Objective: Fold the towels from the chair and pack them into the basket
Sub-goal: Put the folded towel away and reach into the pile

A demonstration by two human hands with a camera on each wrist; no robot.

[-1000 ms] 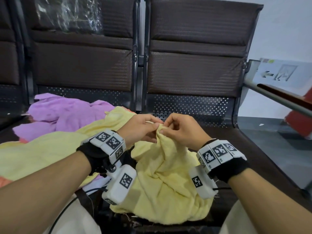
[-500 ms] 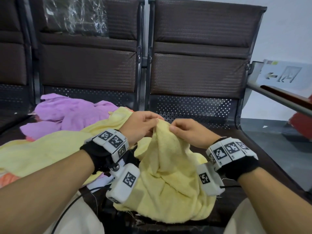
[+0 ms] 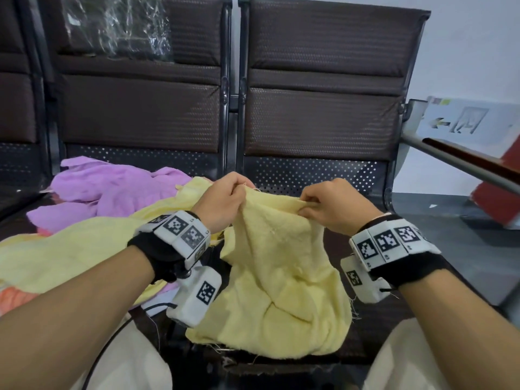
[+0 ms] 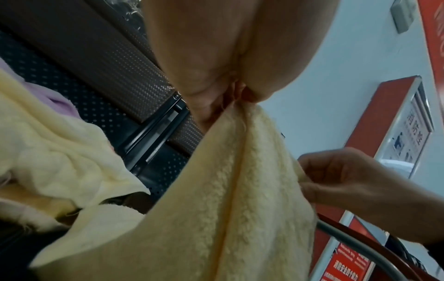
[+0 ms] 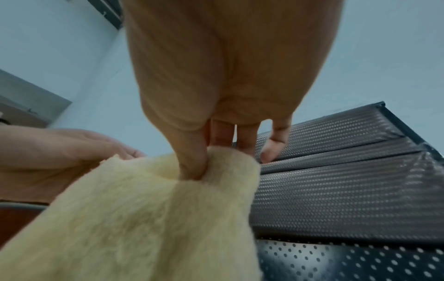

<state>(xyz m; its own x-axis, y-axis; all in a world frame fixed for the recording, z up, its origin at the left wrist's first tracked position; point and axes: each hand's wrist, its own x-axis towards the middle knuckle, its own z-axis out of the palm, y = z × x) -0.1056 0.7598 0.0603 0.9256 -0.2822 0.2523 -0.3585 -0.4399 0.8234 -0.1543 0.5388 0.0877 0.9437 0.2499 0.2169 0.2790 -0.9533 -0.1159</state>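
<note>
Leftmost, a purple towel (image 3: 112,192) lies heaped on the chair seat (image 3: 323,175), with another yellow towel (image 3: 70,254) spread in front of it. My left hand (image 3: 222,201) pinches the top edge of the yellow towel I'm working (image 3: 281,277), fingers curled tight on it. My right hand (image 3: 334,204) pinches that same edge further along; the rest hangs crumpled onto the seat.

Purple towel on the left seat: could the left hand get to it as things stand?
Probably not yet: the left hand pinches the pale yellow towel. The crumpled purple towel lies uncovered on its side, so once freed, likely yes.
</note>
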